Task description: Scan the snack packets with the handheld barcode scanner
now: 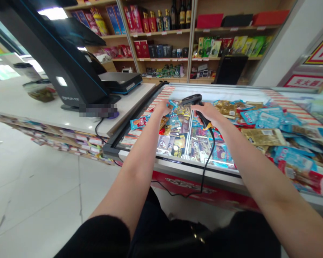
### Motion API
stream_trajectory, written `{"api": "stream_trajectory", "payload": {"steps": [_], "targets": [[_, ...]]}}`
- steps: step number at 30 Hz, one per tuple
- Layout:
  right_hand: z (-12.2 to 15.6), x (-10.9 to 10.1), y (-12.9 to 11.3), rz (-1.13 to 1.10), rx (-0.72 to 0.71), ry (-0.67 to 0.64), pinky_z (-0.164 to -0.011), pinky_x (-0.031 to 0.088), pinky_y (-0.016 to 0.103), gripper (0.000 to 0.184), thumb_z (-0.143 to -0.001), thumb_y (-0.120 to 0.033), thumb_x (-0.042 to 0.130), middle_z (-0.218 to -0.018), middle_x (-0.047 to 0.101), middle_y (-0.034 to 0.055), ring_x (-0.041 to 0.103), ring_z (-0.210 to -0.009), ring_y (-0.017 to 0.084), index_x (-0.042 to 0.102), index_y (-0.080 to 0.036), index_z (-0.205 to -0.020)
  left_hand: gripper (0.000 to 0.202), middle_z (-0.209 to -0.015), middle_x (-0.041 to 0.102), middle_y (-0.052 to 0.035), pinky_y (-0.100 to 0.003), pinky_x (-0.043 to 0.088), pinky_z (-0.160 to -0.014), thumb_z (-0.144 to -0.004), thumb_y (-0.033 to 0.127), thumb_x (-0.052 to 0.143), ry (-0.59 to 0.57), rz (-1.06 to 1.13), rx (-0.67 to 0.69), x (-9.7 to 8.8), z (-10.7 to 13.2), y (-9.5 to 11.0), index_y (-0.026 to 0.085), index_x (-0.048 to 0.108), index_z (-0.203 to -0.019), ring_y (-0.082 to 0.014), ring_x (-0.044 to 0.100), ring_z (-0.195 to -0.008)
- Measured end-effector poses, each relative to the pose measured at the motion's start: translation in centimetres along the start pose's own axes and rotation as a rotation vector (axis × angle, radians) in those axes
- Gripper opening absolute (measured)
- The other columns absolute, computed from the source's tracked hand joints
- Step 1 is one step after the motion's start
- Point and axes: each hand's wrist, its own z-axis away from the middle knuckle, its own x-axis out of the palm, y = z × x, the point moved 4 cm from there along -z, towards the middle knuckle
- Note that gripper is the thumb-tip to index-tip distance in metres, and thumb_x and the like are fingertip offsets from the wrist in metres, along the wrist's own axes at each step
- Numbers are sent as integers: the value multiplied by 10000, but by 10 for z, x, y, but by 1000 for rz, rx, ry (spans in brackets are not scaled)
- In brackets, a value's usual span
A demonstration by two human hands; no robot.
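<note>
Scanner (pixel 190 99), black and corded, sits above the middle of the freezer, its head tipped away from the person. Leftmost, a white counter (pixel 37 107) carries a black till (pixel 78 71). Next, the left hand (pixel 162 108) reaches over the freezer (pixel 196 170), low among the snacks, beside a clear-and-blue packet (pixel 174 122); from where I stand it looks to rest there, though I can't tell whether it has hold. Just beside it, the right hand (pixel 208 114) is closed firmly round the scanner's handle, holding it clear of the packets. The scanner's cord (pixel 212 157) drops over the freezer's front edge. Wooden shelves (pixel 164 34) of boxes and bottles stand behind.
</note>
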Motion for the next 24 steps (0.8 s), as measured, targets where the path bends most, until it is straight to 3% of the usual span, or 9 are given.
{"api": "stream_trajectory", "payload": {"steps": [2, 5, 9, 12, 16, 24], "targets": [[1, -5, 0, 5, -24, -7, -310, 375, 229, 188, -819, -256, 668, -538, 566, 4, 485, -341, 110, 523, -193, -717, 638, -1185, 699, -128, -307, 473, -940, -628, 55, 700, 76, 105, 32, 3, 0, 5, 130, 645, -1259, -244, 644, -1080], [6, -13, -2, 35, -40, 8, -326, 383, 224, 134, -799, -198, 640, -521, 576, 8, 498, -347, 116, 534, -186, -718, 473, -995, 731, -77, -276, 505, -836, -662, 95, 702, 111, 298, -18, 12, 3, 14, 103, 698, -1135, -199, 669, -919], [18, -22, -8, 109, -9, 30, -334, 383, 229, 159, -766, -155, 618, -452, 559, 25, 491, -343, 126, 528, -181, -638, 243, -619, 622, 29, -241, 501, -678, -673, 123, 742, 41, 797, -186, 34, 12, 25, 110, 723, -915, -125, 601, -617], [26, -26, -13, 235, -1, 58, -320, 349, 231, 236, -759, -153, 612, -396, 519, 30, 447, -311, 119, 504, -185, -552, 131, -554, 577, 47, -231, 493, -637, -711, 69, 702, -40, 1022, -249, 46, 18, 34, 110, 681, -834, -92, 551, -535], [28, -26, -16, 382, -70, 81, -331, 350, 234, 333, -772, -200, 633, -371, 505, 45, 442, -309, 117, 483, -192, -474, 98, -538, 565, 49, -220, 492, -649, -756, 29, 652, -74, 1113, -273, 45, 23, 41, 123, 631, -738, -76, 542, -518], [33, -22, -19, 383, -43, 89, -331, 345, 252, 324, -790, -162, 637, -362, 485, 38, 443, -304, 128, 494, -191, -500, 142, -544, 578, 38, -225, 516, -689, -793, 32, 609, -59, 1181, -272, 42, 26, 43, 130, 598, -691, -79, 564, -528]]}}
